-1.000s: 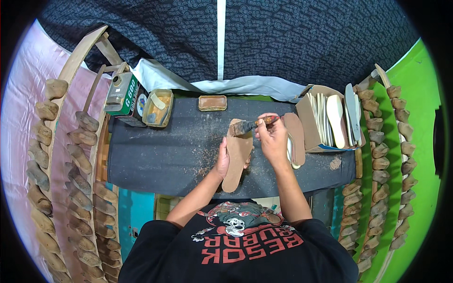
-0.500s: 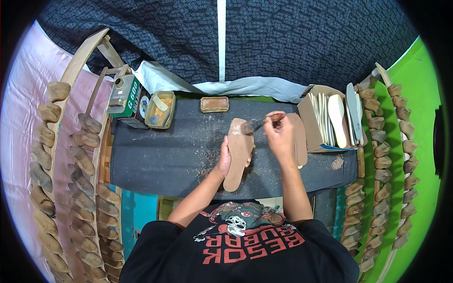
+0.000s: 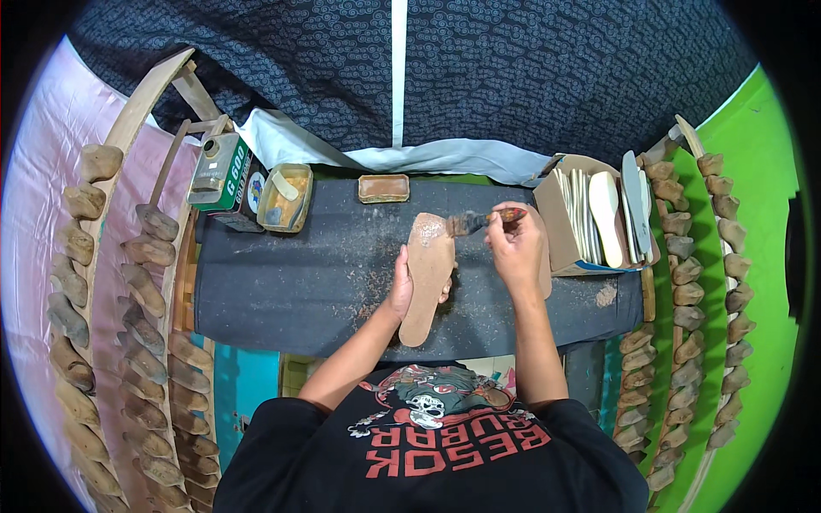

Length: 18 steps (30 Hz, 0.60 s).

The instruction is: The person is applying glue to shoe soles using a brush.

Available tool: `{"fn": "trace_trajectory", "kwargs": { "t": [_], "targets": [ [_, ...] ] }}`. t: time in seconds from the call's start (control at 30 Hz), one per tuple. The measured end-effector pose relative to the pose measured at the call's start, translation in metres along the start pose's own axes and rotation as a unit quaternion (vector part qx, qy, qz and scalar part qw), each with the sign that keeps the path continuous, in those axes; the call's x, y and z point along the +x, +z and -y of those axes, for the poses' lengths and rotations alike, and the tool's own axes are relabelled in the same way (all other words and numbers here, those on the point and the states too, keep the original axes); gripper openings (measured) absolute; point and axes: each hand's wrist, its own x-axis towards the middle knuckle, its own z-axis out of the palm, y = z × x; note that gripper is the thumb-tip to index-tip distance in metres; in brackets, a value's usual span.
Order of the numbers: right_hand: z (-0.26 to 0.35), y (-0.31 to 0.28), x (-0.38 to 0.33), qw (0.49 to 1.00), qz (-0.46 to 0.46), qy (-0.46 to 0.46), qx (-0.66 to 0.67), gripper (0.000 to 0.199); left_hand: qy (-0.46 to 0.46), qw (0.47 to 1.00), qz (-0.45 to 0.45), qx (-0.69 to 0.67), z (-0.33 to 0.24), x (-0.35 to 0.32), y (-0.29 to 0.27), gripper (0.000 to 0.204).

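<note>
My left hand (image 3: 400, 289) holds a brown shoe sole (image 3: 425, 278) over the table, thumb along its left edge and fingertips showing at its right edge. A wet, shiny patch covers part of the sole's far end. In my right hand (image 3: 515, 248) is a brush (image 3: 469, 224), gripped by its dark and red handle. Its bristles point left, at the right edge of the wet patch; I cannot tell whether they touch. Partly hidden behind my right hand, another brown sole (image 3: 546, 272) lies on the table.
On the dark tablecloth (image 3: 282, 282) are scattered crumbs. A metal can (image 3: 224, 181), a tub (image 3: 284, 201) with amber residue and a small shallow tray (image 3: 384, 189) stand along the back. Right of them sits a cardboard box (image 3: 568, 218) of upright soles. Racks of wooden shoe lasts (image 3: 147, 291) flank both sides.
The brush has moved right, from lying over the wet patch to the sole's right edge. My left hand still holds the sole in nearly the same place.
</note>
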Motion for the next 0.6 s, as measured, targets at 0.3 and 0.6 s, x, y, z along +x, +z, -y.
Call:
{"fn": "trace_trajectory", "kwargs": {
  "t": [0.3, 0.6],
  "targets": [
    [0.008, -0.006, -0.011, 0.995, 0.064, -0.065, -0.035, 0.006, 0.029, 1.000, -0.006, -0.007, -0.002, 0.002, -0.003, 0.087],
    [0.020, 0.012, 0.001, 0.988, -0.029, -0.150, -0.036, 0.011, 0.014, 1.000, -0.003, 0.008, -0.008, 0.006, 0.006, 0.086]
  ]
}}
